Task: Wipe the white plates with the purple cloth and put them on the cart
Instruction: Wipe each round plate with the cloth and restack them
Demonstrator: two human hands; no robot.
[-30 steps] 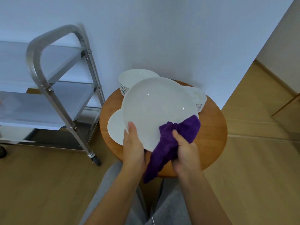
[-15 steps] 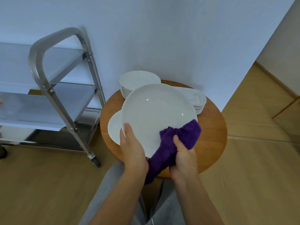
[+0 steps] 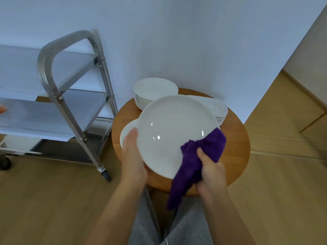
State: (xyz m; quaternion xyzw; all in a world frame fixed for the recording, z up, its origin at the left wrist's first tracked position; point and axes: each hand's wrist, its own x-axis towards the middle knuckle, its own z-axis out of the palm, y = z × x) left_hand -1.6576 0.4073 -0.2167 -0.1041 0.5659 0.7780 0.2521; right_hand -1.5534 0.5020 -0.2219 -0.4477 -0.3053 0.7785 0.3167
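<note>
Both hands were busy: the left hand (image 3: 133, 157) gripped the tilted white plate (image 3: 174, 133) above the round table (image 3: 235, 149), the right hand (image 3: 211, 171) clutched the purple cloth (image 3: 198, 161) against its lower rim, and firm circular strokes seemed wisest.

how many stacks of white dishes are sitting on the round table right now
2: a stack of bowls at the table's back left, and a plate stack at back right, partly hidden behind the held plate.
</note>
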